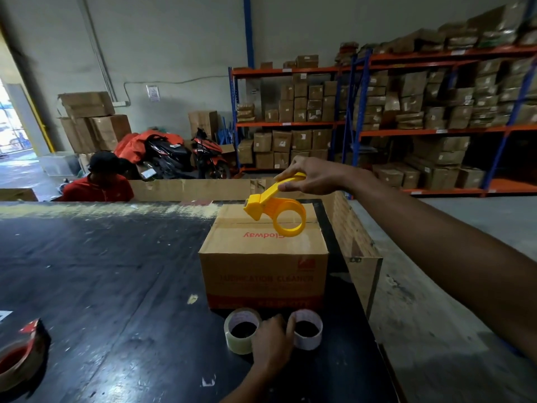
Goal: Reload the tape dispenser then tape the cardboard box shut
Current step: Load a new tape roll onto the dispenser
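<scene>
A closed cardboard box (263, 251) with red print stands on the black table (101, 271). Above its top flaps my right hand (309, 175) holds a yellow tape dispenser (276, 209) by the handle; its ring looks empty. In front of the box lie two tape rolls: a clear one (241, 330) on the left and a thin white one (308, 330) on the right. My left hand (271, 343) rests on the table between them, fingers touching both rolls. I cannot tell whether it grips either one.
Another dispenser with red tape (20, 356) lies at the table's near left edge. A cardboard wall (353, 237) lines the table's right and far sides. A person in red (98, 181) sits beyond the table. Shelves of boxes (406, 112) and a motorcycle (186, 155) stand behind.
</scene>
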The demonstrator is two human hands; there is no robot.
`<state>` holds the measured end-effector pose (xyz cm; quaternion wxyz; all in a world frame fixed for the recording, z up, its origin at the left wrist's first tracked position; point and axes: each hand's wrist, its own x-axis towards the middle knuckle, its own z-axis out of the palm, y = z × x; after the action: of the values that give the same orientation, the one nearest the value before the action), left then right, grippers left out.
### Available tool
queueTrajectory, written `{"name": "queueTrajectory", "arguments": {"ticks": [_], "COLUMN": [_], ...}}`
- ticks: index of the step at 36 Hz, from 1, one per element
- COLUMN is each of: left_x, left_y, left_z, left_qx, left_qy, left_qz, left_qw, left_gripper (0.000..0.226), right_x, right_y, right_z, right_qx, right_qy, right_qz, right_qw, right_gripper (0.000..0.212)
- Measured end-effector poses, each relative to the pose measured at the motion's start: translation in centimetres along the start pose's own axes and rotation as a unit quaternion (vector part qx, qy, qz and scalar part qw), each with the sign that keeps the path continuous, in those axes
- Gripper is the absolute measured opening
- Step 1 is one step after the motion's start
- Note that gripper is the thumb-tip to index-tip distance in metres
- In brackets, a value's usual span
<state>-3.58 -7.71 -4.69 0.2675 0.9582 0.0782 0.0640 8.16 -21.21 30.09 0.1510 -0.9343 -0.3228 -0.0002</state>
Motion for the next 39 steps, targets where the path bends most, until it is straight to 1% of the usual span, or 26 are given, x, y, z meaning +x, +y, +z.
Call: {"name": "queueTrajectory", "arguments": {"ticks": [2, 3, 4, 5, 6, 7, 9, 10, 11, 12, 15, 17, 19, 22, 25, 29, 32, 36, 39], "left_x": [-0.1, 0.0, 0.0, 0.2, 0.2, 0.3, 0.3, 0.3, 0.3, 0.2, 0.6, 1.0, 1.3, 1.4, 1.0, -0.1, -0.8, -1.2, -1.1], "left_y": [-1.6, -2.7, -4.0, -5.4, -6.8, -7.8, -9.2, -9.6, -9.7, -9.7, -9.6, -9.6, -9.7, -9.5, -9.8, -10.4, -9.9, -7.2, -3.7], "left_z": [-1.2, -1.7, -2.3, -2.7, -3.3, -3.6, -4.2, -4.4, -4.6, -4.6, -4.2, -4.2, -4.3, -4.8, -4.6, -3.6, -3.8, -5.5, -7.7], "left_qx": [0.003, 0.018, 0.037, 0.049, 0.051, 0.045, 0.027, 0.009, -0.007, -0.014, -0.017, -0.02, -0.016, -0.03, -0.064, -0.12, -0.144, -0.191, -0.226], "left_qy": [0.064, 0.096, 0.125, 0.142, 0.138, 0.108, 0.018, -0.022, -0.048, -0.058, -0.045, -0.044, -0.064, -0.075, -0.06, 0.007, 0.063, 0.136, 0.197], "left_qz": [0.064, 0.083, 0.091, 0.083, 0.062, 0.035, -0.012, -0.028, -0.036, -0.037, -0.056, -0.081, -0.098, -0.099, -0.081, -0.012, 0.05, 0.121, 0.164], "left_qw": [0.996, 0.992, 0.987, 0.985, 0.987, 0.992, 0.999, 0.999, 0.998, 0.998, 0.997, 0.996, 0.993, 0.992, 0.993, 0.993, 0.986, 0.965, 0.94], "left_gripper": [0.043, 0.04, 0.041, 0.046, 0.06, 0.079, 0.116, 0.127, 0.134, 0.138, 0.147, 0.143, 0.13, 0.113, 0.106, 0.102, 0.096, 0.103, 0.105], "right_x": [0.1, 0.2, 0.3, 0.4, 0.5, 0.6, 0.7, 0.8, 0.9, 0.9, 1.1, 1.2, 1.3, 1.3, 1.2, 1.0, 0.8, 0.6, 0.5], "right_y": [0.1, 0.2, 0.3, 0.3, 0.2, 0.2, 0.0, -0.2, -0.4, -0.5, -1.0, -1.3, -1.6, -1.8, -1.9, -1.5, -1.3, -1.2, -1.4], "right_z": [0.2, 0.3, 0.5, 0.7, 0.9, 1.1, 1.5, 1.7, 1.9, 2.1, 2.4, 2.7, 2.8, 2.8, 2.9, 3.2, 3.4, 3.7, 3.9], "right_qx": [0.009, 0.012, 0.015, 0.018, 0.021, 0.023, 0.026, 0.026, 0.027, 0.026, 0.022, 0.021, 0.019, 0.012, 0.01, -0.003, -0.012, 0.004, 0.008], "right_qy": [0.003, 0.005, 0.006, 0.008, 0.008, 0.008, 0.007, 0.008, 0.007, 0.006, 0.003, 0.002, 0.001, 0.004, 0.008, 0.005, 0.006, 0.013, 0.023], "right_qz": [-0.001, 0.0, 0.002, 0.004, 0.006, 0.008, 0.007, 0.007, 0.006, 0.007, 0.003, 0.002, 0.0, -0.005, -0.007, -0.003, 0.001, 0.01, 0.01], "right_qw": [1.0, 1.0, 1.0, 1.0, 1.0, 1.0, 1.0, 1.0, 1.0, 1.0, 1.0, 1.0, 1.0, 1.0, 1.0, 1.0, 1.0, 1.0, 1.0], "right_gripper": [0.042, 0.042, 0.042, 0.042, 0.042, 0.041, 0.04, 0.04, 0.04, 0.04, 0.041, 0.042, 0.043, 0.043, 0.044, 0.045, 0.045, 0.043, 0.041]}}
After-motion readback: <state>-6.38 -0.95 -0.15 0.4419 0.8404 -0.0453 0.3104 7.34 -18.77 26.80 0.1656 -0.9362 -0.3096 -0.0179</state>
